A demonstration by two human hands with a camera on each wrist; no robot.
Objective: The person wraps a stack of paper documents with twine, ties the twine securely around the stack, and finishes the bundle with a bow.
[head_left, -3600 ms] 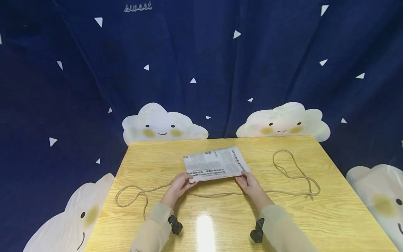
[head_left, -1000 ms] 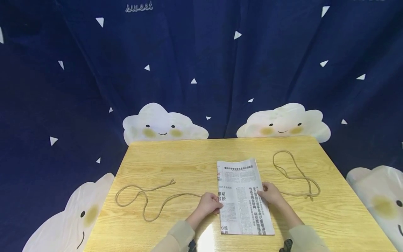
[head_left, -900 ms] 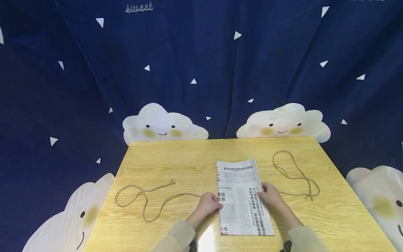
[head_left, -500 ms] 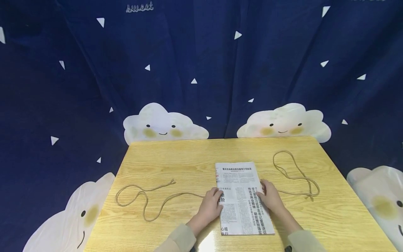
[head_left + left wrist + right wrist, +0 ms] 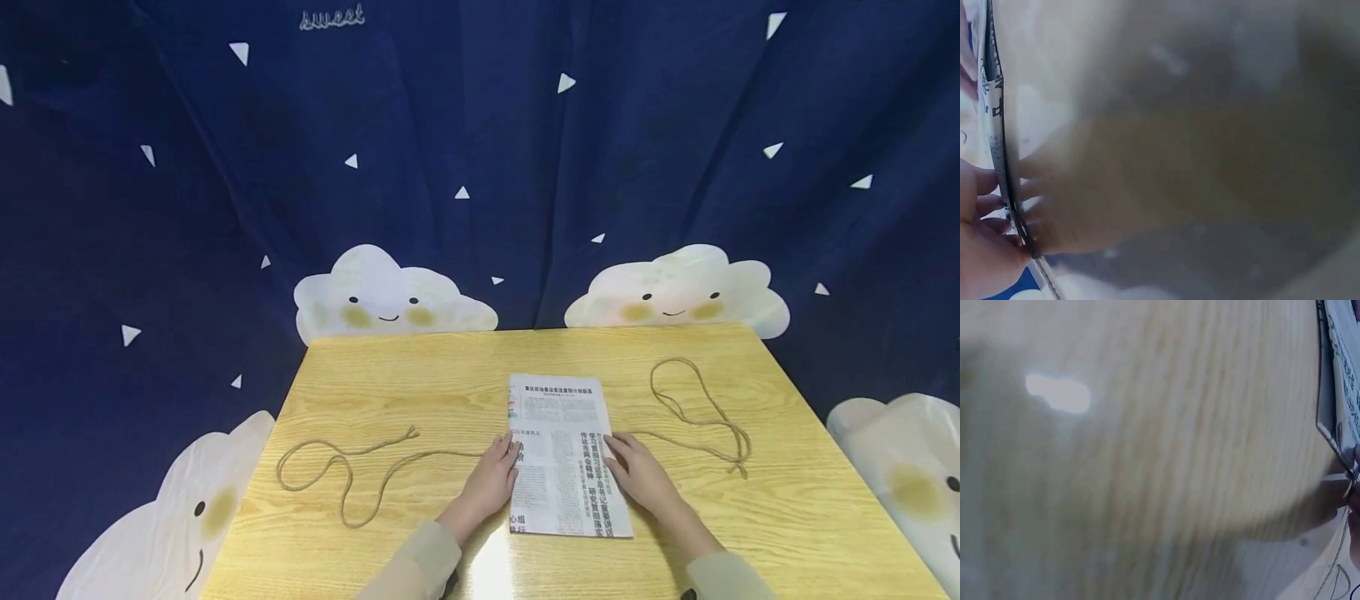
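A folded newspaper (image 5: 557, 496) lies on the wooden table, its short side toward me. My left hand (image 5: 486, 482) holds its left long edge and my right hand (image 5: 647, 479) holds its right edge. In the left wrist view the fingers meet the layered edge of the newspaper (image 5: 994, 115) low down, close over the table. The right wrist view catches only a bit of the right hand at the newspaper's (image 5: 1342, 356) edge. A thin brown rope (image 5: 384, 485) runs beneath the newspaper and comes out on both sides; its middle is hidden.
The rope lies in loose curves on the left and forms a long loop on the right. The wooden table (image 5: 420, 375) ends at a dark blue curtain (image 5: 465, 125) with white clouds and triangles. A bright reflection (image 5: 489, 567) shines near the front.
The newspaper, earlier lifted and tilted, has been turned lengthwise over the rope. In the last half second both hands shifted it slightly away and left, and the rope's right part moved left too.
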